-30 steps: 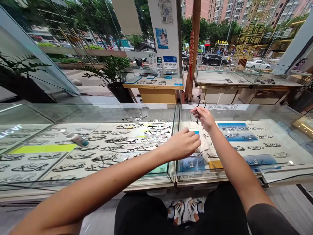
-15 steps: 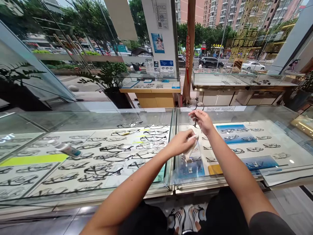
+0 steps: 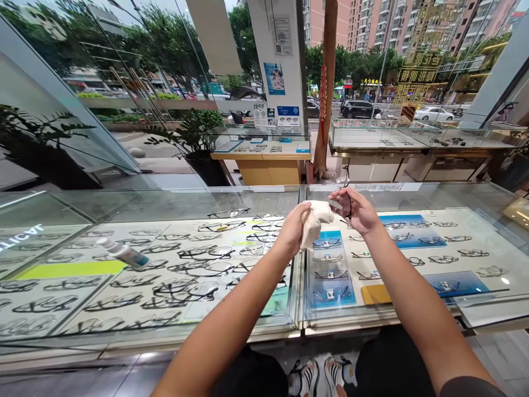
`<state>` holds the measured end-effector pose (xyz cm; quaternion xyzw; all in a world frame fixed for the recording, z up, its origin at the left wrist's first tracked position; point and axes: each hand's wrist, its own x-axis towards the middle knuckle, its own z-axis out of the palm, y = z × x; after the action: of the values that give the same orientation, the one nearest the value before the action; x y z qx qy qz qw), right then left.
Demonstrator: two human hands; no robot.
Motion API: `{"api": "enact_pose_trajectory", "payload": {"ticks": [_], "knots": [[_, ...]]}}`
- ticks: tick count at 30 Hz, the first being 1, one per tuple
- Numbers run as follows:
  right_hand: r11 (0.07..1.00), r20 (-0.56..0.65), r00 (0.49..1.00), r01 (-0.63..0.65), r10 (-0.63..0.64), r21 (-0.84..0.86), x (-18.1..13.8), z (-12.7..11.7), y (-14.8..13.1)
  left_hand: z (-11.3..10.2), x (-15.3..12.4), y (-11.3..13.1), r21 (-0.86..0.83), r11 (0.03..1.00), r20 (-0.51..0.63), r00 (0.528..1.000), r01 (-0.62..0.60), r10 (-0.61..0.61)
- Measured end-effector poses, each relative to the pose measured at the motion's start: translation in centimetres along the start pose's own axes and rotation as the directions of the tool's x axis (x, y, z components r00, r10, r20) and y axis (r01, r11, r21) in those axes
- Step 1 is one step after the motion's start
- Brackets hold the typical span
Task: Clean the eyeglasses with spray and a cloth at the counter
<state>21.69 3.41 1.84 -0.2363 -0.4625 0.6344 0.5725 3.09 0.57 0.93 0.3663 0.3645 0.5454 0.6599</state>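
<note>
My left hand (image 3: 294,225) is closed on a white cloth (image 3: 314,221), which bunches up and hangs from the fingers over the glass counter. Close beside it, my right hand (image 3: 359,210) pinches a pair of dark-framed eyeglasses (image 3: 348,191). The glasses are held up on edge, and the fingers partly cover them. The cloth's right edge reaches close to the glasses; whether they touch I cannot tell. A white spray bottle (image 3: 123,253) stands on the counter to the left.
Under the glass of the display case (image 3: 303,275) lie rows of eyeglasses (image 3: 206,252), some on blue trays (image 3: 333,293). A yellow-brown case (image 3: 375,294) lies near the front right. Farther back are a smaller display counter (image 3: 264,157), a potted plant (image 3: 206,160) and a wooden post (image 3: 325,110).
My left hand has turned and lifted, spreading the cloth out more. My right hand has moved slightly right and lower with the glasses. The view has shifted a little.
</note>
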Motion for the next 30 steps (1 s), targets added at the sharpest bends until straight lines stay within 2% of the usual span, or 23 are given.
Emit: {"api": "enact_pose_trajectory", "payload": {"ticks": [4,9,13,16,20,24,30], "knots": [[1.000,0.063,0.998,0.014,-0.013,-0.014,-0.5,0.4,-0.1,0.4,-0.2,0.4,-0.001,0.997,-0.050,0.995,-0.081,0.081],[0.992,0.109,0.993,0.046,-0.033,-0.120,-0.7,1.0,-0.3,0.3,0.1,0.3,0.040,0.995,-0.031,0.995,-0.096,0.097],[0.984,0.089,0.994,0.078,-0.064,-0.162,-0.7,1.4,-0.4,0.1,0.4,0.0,0.078,0.991,-0.005,0.994,-0.108,0.109],[0.982,0.054,0.994,0.101,-0.093,-0.162,-0.6,1.5,-0.5,-0.2,0.4,-0.2,0.193,0.970,-0.015,0.989,-0.144,0.150],[0.980,0.014,0.995,0.100,-0.099,-0.173,-0.8,1.6,-0.9,-0.1,0.1,-0.2,0.374,0.896,0.033,0.969,-0.238,0.243],[0.979,0.050,0.994,0.103,-0.095,-0.178,-1.0,1.9,-0.9,0.1,-0.3,-0.4,0.369,0.855,0.132,0.932,-0.363,0.339],[0.982,0.065,0.994,0.100,-0.091,-0.159,-1.2,2.1,-0.7,-0.1,-0.2,-0.6,0.435,0.789,0.109,0.896,-0.433,0.431]]}}
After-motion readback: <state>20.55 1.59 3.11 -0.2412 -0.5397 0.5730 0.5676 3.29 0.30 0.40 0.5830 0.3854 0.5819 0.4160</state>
